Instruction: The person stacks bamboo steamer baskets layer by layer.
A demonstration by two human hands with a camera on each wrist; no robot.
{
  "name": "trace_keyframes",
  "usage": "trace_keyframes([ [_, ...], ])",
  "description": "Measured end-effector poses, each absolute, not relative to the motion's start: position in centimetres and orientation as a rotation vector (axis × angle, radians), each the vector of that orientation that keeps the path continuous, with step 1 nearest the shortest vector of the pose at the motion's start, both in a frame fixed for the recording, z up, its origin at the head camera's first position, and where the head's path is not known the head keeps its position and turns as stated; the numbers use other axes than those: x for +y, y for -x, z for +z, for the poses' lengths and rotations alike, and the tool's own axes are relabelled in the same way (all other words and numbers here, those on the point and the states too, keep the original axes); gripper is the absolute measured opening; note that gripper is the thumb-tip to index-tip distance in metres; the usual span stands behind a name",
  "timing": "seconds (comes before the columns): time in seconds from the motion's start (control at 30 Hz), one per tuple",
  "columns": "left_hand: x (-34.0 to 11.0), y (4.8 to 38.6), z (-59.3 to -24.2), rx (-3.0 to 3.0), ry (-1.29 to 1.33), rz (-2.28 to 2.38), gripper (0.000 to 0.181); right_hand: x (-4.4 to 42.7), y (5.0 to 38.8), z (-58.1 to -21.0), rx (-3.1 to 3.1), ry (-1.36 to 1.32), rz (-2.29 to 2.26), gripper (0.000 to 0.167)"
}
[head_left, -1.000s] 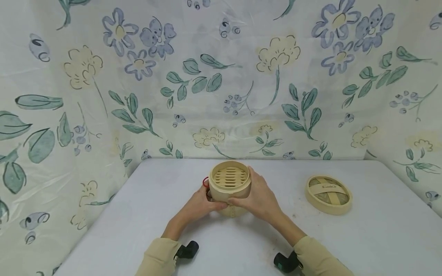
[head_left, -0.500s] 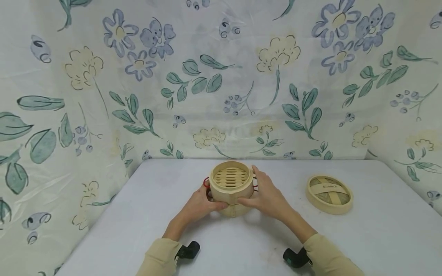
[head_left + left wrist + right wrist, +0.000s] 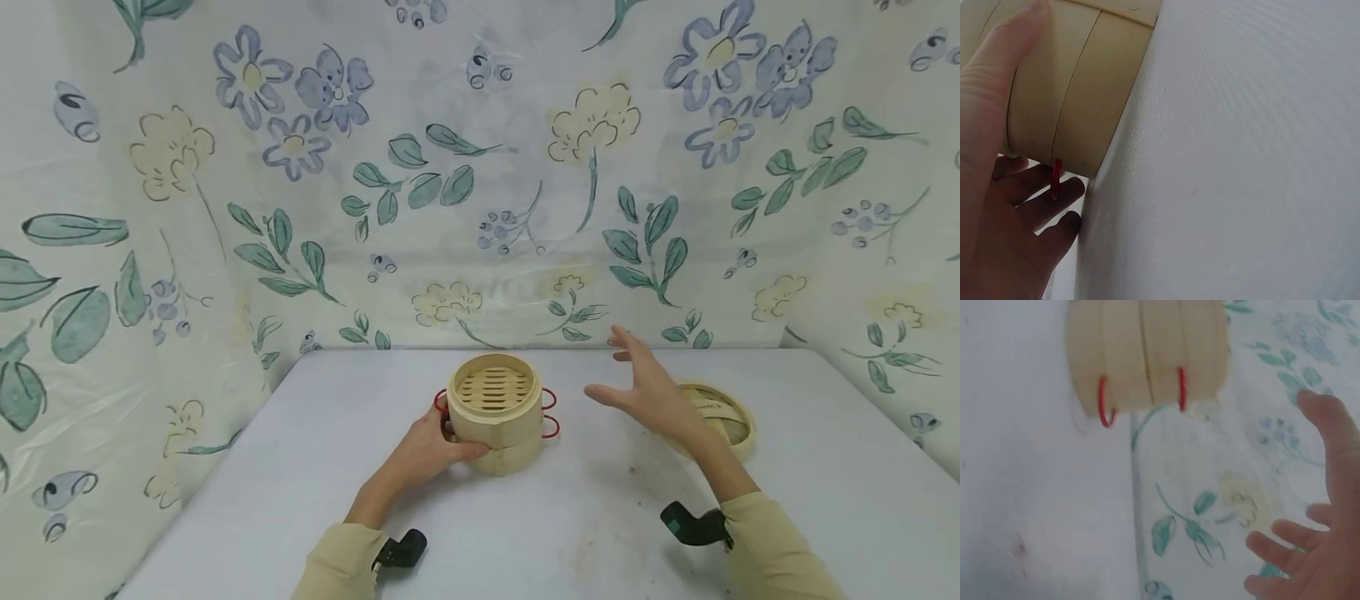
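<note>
Two stacked bamboo steamer tiers (image 3: pixel 498 425) stand upright on the table, with a slatted floor visible inside the top one and red loops at the sides. My left hand (image 3: pixel 431 446) grips their left side, thumb across the front and fingers around the back. In the left wrist view the thumb of the left hand (image 3: pixel 997 162) lies on the steamer wall (image 3: pixel 1079 81), the fingers near a red loop. Off to the right, my right hand (image 3: pixel 652 396) hangs in the air with spread fingers, touching nothing. The right wrist view shows this right hand (image 3: pixel 1316 500) apart from the steamer (image 3: pixel 1147 356).
A round bamboo lid (image 3: pixel 738 412) lies on the white table (image 3: pixel 555 533) at the right, partly hidden behind the right hand and forearm. Flower-patterned cloth (image 3: pixel 480 250) hangs along the back and sides of the table.
My right hand has let go of the steamer and moved right and up, partly covering the lid. The left hand has kept its grip, and red loops on the steamer's right side show.
</note>
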State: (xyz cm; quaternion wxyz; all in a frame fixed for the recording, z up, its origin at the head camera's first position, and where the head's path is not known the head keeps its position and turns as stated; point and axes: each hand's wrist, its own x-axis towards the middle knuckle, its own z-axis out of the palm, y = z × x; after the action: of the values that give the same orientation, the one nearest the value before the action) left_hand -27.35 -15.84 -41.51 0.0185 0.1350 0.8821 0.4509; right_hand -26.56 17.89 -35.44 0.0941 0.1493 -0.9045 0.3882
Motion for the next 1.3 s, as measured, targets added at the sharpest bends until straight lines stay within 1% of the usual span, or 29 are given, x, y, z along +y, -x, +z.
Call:
trace_keyframes([
  [0.13, -15.8, 27.4, -41.7, 2.748, -0.411, 1.397, 0.095, 20.4, 26.4, -34.6, -2.712, -0.443, 1.173, 0.099],
  [0.27, -15.8, 27.4, -41.8, 2.754, -0.409, 1.390, 0.097, 22.7, 26.1, -34.3, -2.764, -0.441, 1.188, 0.100],
  [0.47, -15.8, 27.3, -41.8, 2.737, -0.407, 1.394, 0.095, 26.4, 26.1, -35.7, -2.829, -0.427, 1.108, 0.101],
  [0.7, -15.7, 27.2, -41.9, 2.736, -0.417, 1.391, 0.096, 30.0, 25.7, -37.3, -2.886, -0.384, 1.085, 0.097],
  [1.0, -15.7, 27.2, -41.7, 2.756, -0.382, 1.358, 0.099, 31.9, 25.8, -40.2, -2.958, -0.338, 0.980, 0.101],
  [1.3, -15.8, 27.3, -41.6, 2.748, -0.368, 1.364, 0.102, 32.4, 25.5, -41.4, -2.962, -0.386, 1.138, 0.088],
])
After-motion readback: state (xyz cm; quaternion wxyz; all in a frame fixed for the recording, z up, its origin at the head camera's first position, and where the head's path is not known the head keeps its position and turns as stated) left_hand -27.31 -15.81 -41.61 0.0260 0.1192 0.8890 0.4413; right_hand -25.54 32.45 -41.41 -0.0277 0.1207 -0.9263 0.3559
